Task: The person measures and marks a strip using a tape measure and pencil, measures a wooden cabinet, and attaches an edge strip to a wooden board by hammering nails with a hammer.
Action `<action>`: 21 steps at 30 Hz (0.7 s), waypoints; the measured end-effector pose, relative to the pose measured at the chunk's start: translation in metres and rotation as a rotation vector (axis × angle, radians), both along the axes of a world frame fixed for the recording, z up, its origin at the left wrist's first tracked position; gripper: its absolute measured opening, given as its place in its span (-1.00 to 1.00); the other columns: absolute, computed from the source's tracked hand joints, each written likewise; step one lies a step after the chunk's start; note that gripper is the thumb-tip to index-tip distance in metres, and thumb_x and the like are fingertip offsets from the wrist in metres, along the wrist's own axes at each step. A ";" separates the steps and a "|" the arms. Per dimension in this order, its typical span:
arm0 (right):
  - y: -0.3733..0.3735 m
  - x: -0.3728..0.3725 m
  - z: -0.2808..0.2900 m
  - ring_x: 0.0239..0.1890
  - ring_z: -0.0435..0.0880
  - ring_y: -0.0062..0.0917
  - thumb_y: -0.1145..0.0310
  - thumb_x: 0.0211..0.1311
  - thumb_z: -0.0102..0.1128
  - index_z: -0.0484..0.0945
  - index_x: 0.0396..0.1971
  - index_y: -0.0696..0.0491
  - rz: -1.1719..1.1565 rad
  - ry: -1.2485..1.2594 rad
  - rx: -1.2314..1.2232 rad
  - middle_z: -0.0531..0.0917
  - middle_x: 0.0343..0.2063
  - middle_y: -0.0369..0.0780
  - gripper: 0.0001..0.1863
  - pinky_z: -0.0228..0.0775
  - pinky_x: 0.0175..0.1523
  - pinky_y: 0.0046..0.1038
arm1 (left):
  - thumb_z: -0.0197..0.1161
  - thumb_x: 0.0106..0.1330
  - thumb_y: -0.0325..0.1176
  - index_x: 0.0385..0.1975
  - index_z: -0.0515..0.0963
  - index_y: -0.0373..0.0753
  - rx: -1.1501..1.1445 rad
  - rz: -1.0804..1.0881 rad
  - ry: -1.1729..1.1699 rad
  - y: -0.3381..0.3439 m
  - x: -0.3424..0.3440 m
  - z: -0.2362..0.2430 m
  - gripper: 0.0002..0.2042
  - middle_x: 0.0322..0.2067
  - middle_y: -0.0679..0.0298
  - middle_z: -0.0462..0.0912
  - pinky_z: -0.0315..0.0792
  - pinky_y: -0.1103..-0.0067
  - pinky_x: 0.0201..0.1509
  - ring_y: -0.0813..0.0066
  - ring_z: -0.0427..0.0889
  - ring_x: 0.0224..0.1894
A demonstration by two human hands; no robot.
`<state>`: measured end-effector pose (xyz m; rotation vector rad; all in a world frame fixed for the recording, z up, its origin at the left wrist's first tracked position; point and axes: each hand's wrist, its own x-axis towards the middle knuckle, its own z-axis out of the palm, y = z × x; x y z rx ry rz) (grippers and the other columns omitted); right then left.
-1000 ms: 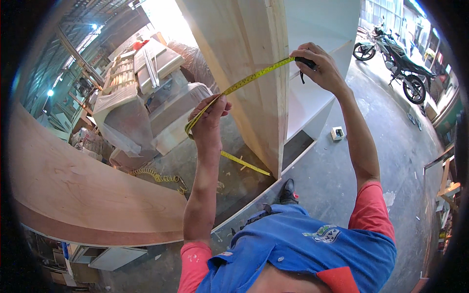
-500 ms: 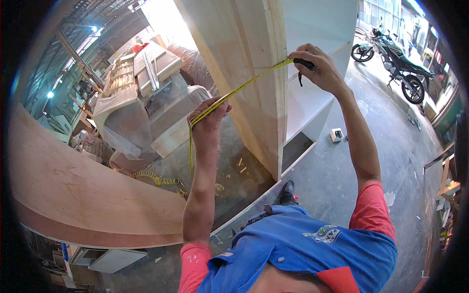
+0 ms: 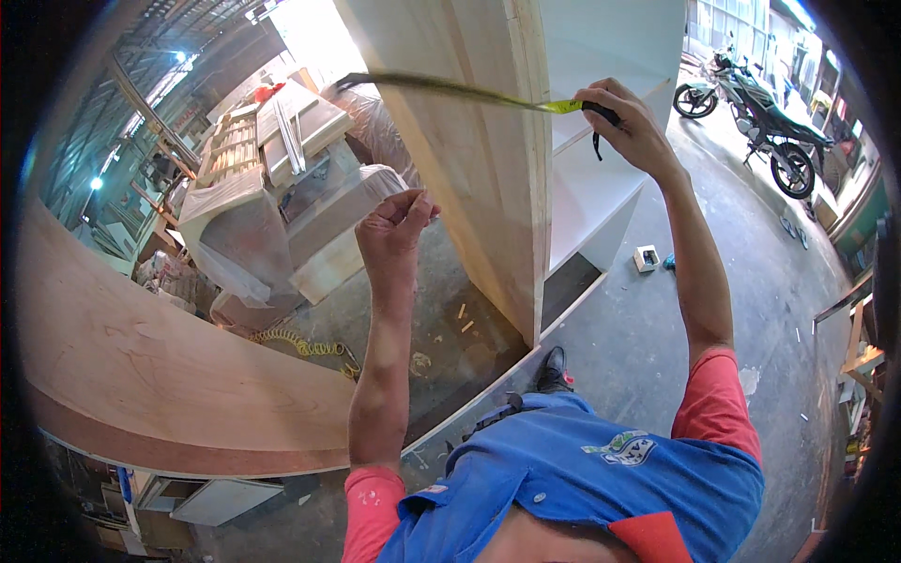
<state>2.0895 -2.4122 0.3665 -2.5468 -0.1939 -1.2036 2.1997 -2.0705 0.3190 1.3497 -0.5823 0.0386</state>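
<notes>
My right hand is closed around a black tape measure, whose dark strap dangles below. Out of its case runs the tape blade, yellow near the case and a dark blur farther left. It stretches in front of a tall wooden panel, with its far end loose in the air. Lower and to the left, my left hand is raised with curled fingers, thumb against the forefinger. The blade passes above this hand without touching it; whether anything is inside the fingers is hidden.
A white shelf unit adjoins the panel on the right. At left lies a curved wooden board, with plastic-wrapped furniture beyond it. A coiled yellow hose and a small white box are on the floor. A motorcycle stands far right.
The tape blade has come away from my left hand and swung up, its free end now far left. My right hand, still holding the tape measure, has shifted slightly right.
</notes>
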 end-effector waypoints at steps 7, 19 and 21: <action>-0.008 -0.003 -0.007 -0.19 0.60 -0.46 0.37 0.33 0.15 0.61 -0.07 -0.02 -0.029 0.052 -0.034 0.57 -0.21 -0.26 -0.79 0.48 -0.11 -0.39 | 0.35 0.27 -0.33 -0.23 0.66 -0.35 0.025 0.016 -0.001 -0.002 0.000 -0.002 -0.79 -0.43 0.24 0.71 0.54 0.60 -0.22 0.57 0.67 -0.35; -0.049 -0.005 -0.023 -0.21 0.60 -0.42 0.44 0.27 0.17 0.61 -0.10 0.00 -0.045 0.063 0.030 0.58 -0.24 -0.24 -0.78 0.46 -0.12 -0.37 | 0.32 0.29 -0.34 -0.23 0.66 -0.29 -0.055 0.012 0.038 0.007 0.004 -0.005 -0.83 -0.40 0.30 0.70 0.52 0.63 -0.19 0.60 0.64 -0.36; -0.053 -0.004 -0.024 -0.22 0.60 -0.42 0.45 0.27 0.16 0.61 -0.10 0.00 -0.048 0.071 0.043 0.58 -0.24 -0.24 -0.78 0.45 -0.13 -0.38 | 0.32 0.29 -0.33 -0.22 0.65 -0.29 -0.024 0.000 0.030 0.009 0.002 -0.002 -0.82 -0.37 0.28 0.70 0.54 0.62 -0.19 0.58 0.65 -0.33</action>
